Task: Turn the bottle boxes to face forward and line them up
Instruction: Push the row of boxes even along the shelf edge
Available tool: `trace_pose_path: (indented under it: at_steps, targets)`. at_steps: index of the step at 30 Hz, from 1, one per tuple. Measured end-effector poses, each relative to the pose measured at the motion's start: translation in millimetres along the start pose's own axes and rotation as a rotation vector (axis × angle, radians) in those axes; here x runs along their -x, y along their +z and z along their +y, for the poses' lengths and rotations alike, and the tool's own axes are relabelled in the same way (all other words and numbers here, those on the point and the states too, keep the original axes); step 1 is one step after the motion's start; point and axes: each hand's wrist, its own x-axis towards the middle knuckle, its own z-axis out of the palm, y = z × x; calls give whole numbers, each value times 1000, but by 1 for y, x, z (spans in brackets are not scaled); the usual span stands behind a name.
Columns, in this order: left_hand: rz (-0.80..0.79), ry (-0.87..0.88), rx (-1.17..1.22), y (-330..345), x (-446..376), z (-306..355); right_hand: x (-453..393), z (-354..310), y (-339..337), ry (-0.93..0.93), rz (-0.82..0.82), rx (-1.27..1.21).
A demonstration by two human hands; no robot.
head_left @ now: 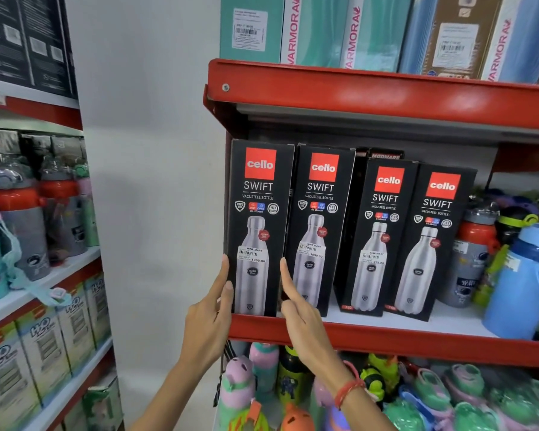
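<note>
- Standing on the red shelf point(386, 334), four black bottle boxes show their printed fronts to the aisle, each with a red logo square and a picture of a steel bottle.
- The left hand point(210, 309) lies flat against the left side of the first box point(257, 225), low down, with the fingers straight and close together and the thumb on the front edge.
- The first box stands upright at the left end of the shelf, its bottom right at the front lip.
- The right hand point(296, 303) presses on the right edge of the same box, in the seam with the second box point(319, 228); its fingers are stretched out and narrow, not curled around anything.
- A red thread band point(349, 390) sits on the right wrist.
- The second box touches the first one and also faces forward.
- The third box point(377, 234) and the fourth box point(430, 244) stand together further right, set deeper on the shelf, so the row makes a step.
- A small dark gap separates the second box from the third.
- Right of the fourth box stand loose bottles point(473, 253) in grey, red and blue.
</note>
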Motion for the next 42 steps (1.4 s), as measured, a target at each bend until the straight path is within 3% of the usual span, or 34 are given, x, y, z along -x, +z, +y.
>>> trace_pose_path:
  at_steps: [2, 4, 7, 9, 12, 18, 25, 37, 39, 42]
  targets:
    - [124, 23, -29, 5, 6, 5, 3, 0, -6, 19, 93, -71]
    - [220, 153, 27, 18, 15, 19, 4, 7, -15, 14, 300, -132]
    - [-50, 256, 201, 53, 28, 48, 0, 20, -34, 28, 520, -196]
    - [-225, 112, 318, 78, 27, 63, -6, 26, -45, 88, 443, -266]
    - [-292, -60, 355, 105, 18, 71, -15, 28, -51, 142, 250, -350]
    - [-109, -159, 338, 112, 9, 74, -22, 28, -53, 201, 153, -404]
    - [-23, -174, 415, 101, 28, 78, 3, 27, -65, 193, 136, -310]
    - [-61, -167, 392, 92, 33, 81, 14, 28, -71, 151, 134, -251]
    - [15, -144, 348, 93, 36, 82, 14, 30, -76, 136, 177, -284]
    - [146, 42, 246, 98, 41, 89, 10, 38, -89, 119, 357, -324]
